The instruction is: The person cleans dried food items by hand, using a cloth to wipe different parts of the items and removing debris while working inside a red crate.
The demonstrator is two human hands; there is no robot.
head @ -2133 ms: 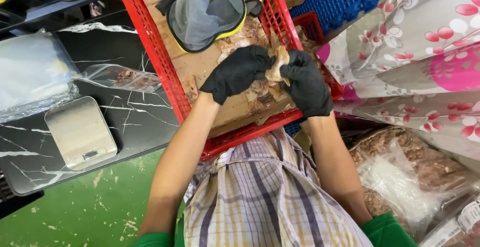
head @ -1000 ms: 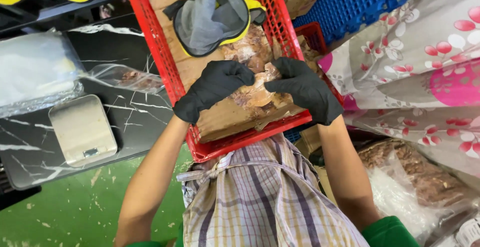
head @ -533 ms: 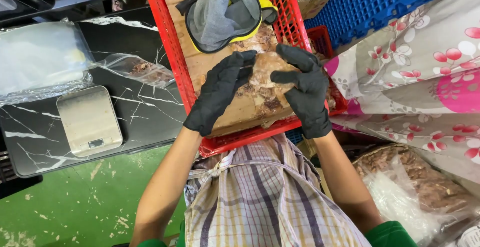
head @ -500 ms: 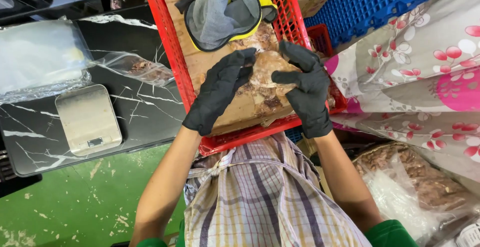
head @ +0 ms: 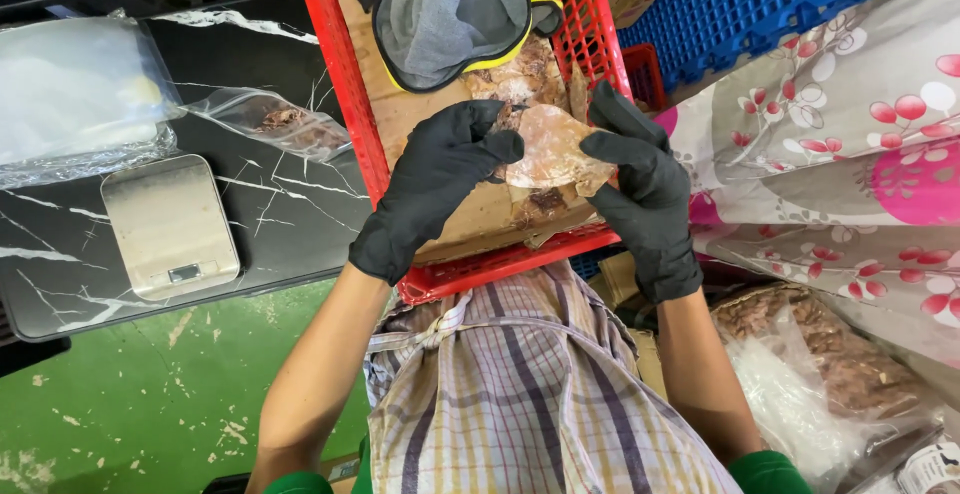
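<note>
Gloved hands are working over a red crate (head: 345, 84): one scale (head: 170, 226) is sitting on the dark desk (head: 60, 284) at left, while the left hand (head: 430, 189) and right hand (head: 640, 194), both grips closed, are pinching one brown dried piece (head: 555, 149) above a board. Brittle edges are risking a crumble if the two hands squeeze harder.
</note>
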